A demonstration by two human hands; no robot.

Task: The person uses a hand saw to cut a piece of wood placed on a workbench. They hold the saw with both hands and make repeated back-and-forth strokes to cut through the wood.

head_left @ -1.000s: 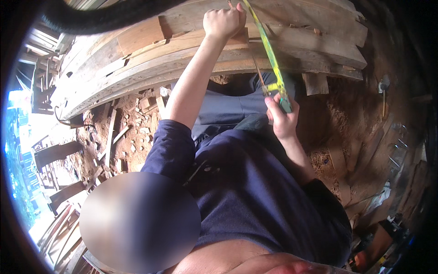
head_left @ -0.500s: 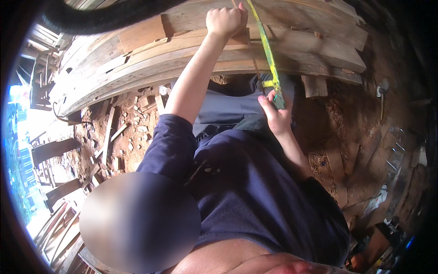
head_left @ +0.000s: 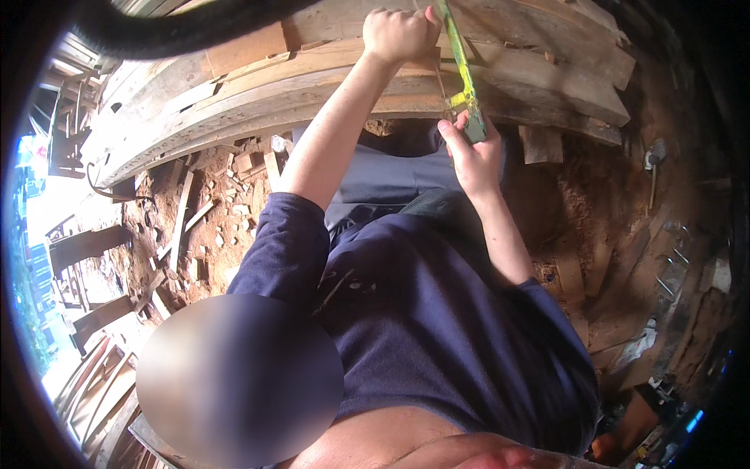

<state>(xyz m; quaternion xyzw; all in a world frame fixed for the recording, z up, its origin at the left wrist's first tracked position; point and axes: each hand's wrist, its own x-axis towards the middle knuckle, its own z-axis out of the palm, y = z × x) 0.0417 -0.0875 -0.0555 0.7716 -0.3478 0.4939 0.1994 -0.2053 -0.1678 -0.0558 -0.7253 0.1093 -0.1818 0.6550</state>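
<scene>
My right hand (head_left: 475, 152) is closed round the dark green handle of a hacksaw (head_left: 461, 66) with a yellow-green frame. Its thin brown blade runs to the left of the frame, and the far end passes out of the picture at the top. My left hand (head_left: 398, 35) is a fist on the planks, just left of the blade, thumb up. A small brown piece of wood (head_left: 426, 64) shows beneath that fist, beside the blade; my fingers hide most of it. Where the blade meets the wood cannot be made out.
Long stacked planks (head_left: 336, 86) stretch across the far side, in front of my grey-trousered legs (head_left: 383, 176). Wood offcuts (head_left: 241, 209) and sawdust litter the ground at left. A hammer-like tool (head_left: 655, 156) lies at right. A black curved bar (head_left: 187, 31) crosses the upper left.
My right hand has pushed the hacksaw forward, away from my body. The left fist stays closed at nearly the same place, slightly further right in the picture.
</scene>
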